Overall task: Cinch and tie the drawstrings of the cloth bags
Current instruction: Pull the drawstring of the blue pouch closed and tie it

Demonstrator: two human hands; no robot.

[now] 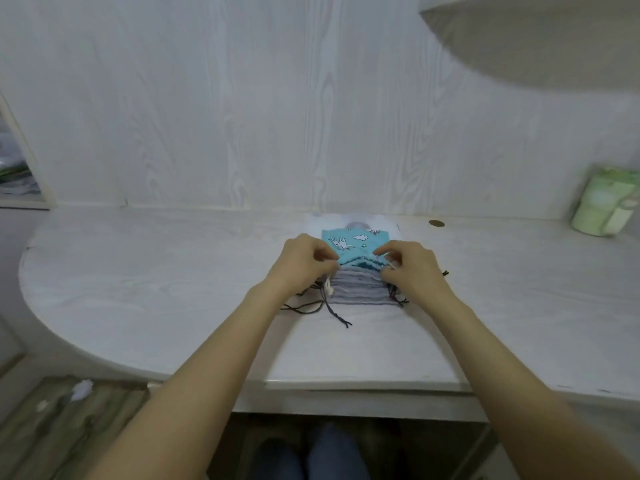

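Head view: pale table [156, 271] with a whitewashed wood-grain surface and a rounded left end; the wall panel [207, 98] behind it has the same grain. A stack of cloth bags [358, 287] lies flat at the middle of the table, near its back edge. The lower bags are soft grey fabric, their edges showing as thin layers. The top bag [353, 245] is turquoise with white rabbits, clouds and small stars printed on it; its near edge is gathered into small ruffles. It sits on the grey stack, between the two hands. Thin dark cords [332, 311] trail from the left and right sides of the stack onto the table, some with frayed ends. A light-coloured cord end [328, 285] hangs at the left side of the stack.

Left hand [304, 261]: fingers curled, pinching the gathered left edge of the top bag. Right hand [410, 265]: fingers curled, pinching the gathered right edge, a pale cord just visible at the fingertips. Both forearms are bare.

A white sheet [315, 223] lies under the stack at the back. A green soft pack [604, 202], blurred, stands at the far right against the wall. A small round brown spot [436, 223] sits on the table to the right of the stack. A pale rounded object [536, 36], out of focus, fills the upper right corner.
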